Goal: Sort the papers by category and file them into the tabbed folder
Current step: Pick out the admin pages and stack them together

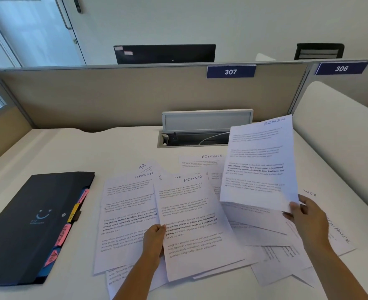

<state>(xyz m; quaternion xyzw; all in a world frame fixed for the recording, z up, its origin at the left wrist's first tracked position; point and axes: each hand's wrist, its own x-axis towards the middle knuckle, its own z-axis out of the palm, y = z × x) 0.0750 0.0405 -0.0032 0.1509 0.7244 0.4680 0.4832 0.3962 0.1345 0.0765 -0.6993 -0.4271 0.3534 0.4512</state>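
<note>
Printed sheets lie spread over the white desk (49, 152), hand-labelled at the top. My right hand (306, 217) pinches the lower right corner of an ADMIN sheet (258, 161) and holds it lifted above the pile. My left hand (155, 241) grips the left edge of a second ADMIN sheet (191, 213) lying in the middle. A third ADMIN sheet (127, 213) lies to its left, over an HR sheet (145, 166). FINANCE sheets (202, 161) show behind and at the right. The closed black tabbed folder (29, 224) lies at the left, pink and yellow tabs along its right edge.
A beige partition (135, 94) with number plates 307 and 306 closes the back of the desk. An open cable hatch (196, 135) with a raised grey lid sits at the desk's rear. A curved side panel (341, 137) rises at the right.
</note>
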